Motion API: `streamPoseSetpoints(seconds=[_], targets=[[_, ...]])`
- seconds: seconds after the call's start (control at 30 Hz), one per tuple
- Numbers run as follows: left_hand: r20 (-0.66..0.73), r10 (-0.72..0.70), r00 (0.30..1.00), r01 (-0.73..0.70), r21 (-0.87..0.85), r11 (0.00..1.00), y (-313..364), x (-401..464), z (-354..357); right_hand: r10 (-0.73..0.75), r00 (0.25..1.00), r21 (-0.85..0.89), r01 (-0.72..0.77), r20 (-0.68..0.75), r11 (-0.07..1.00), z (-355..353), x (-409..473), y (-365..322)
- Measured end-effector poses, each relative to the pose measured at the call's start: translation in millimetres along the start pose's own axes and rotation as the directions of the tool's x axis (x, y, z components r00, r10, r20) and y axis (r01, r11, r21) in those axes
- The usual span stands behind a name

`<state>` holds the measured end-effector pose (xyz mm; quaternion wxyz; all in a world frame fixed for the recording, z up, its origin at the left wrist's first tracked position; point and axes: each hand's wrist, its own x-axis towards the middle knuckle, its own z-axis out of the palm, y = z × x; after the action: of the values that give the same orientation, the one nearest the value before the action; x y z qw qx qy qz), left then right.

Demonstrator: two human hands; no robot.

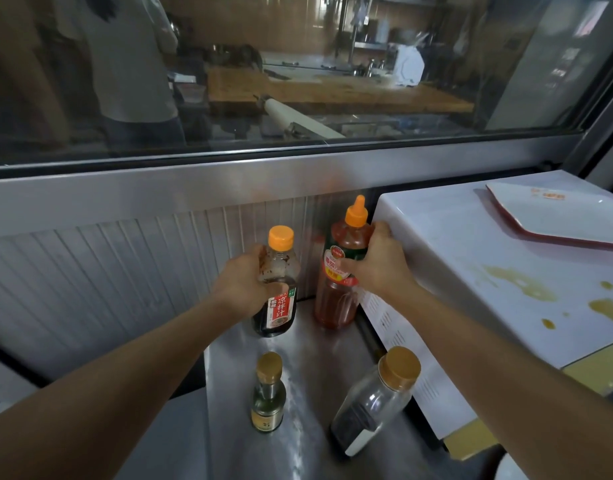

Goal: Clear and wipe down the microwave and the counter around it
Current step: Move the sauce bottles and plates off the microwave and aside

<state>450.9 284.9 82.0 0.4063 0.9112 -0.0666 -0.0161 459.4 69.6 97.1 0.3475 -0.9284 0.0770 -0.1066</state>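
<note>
— Where's the microwave (471,271)?
— At the counter's (298,393) right edge, yellow spills on top, a red-rimmed tray (554,216) up there too. Nothing wiped yet, I'd say.
— The hands?
— Left hand (244,285) curled round the dark sauce bottle (276,299), right hand (377,261) clamped on the red sauce bottle (339,271) against the back corner.
— What's left?
— A small green bottle (268,396) and a leaning glass jar (374,403) still crowd the front edge.

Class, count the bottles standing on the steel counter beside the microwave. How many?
4. The dark sauce bottle is in the left hand, the red sauce bottle in the right hand; nearer, a small green bottle and a clear jar-like bottle. None seems hidden.
</note>
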Motion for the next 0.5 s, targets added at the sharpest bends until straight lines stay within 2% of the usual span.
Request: streamPoseSetpoints(seconds=[0.2,0.33,0.5], targets=[[0.006,0.003,1.0,-0.003,-0.024,1.0,3,-2,-1,-0.121,0.981,-0.132,0.101,-0.152,0.986,-10,-1,-12],[0.018,-0.007,1.0,0.007,-0.024,1.0,3,0,-1,-0.085,0.966,-0.132,0.054,-0.245,0.99,-21,12,-22],[0.016,-0.008,1.0,0.009,-0.021,1.0,1,1,-2,-0.033,0.981,-0.161,0.001,-0.191,0.987,-27,28,-30]])
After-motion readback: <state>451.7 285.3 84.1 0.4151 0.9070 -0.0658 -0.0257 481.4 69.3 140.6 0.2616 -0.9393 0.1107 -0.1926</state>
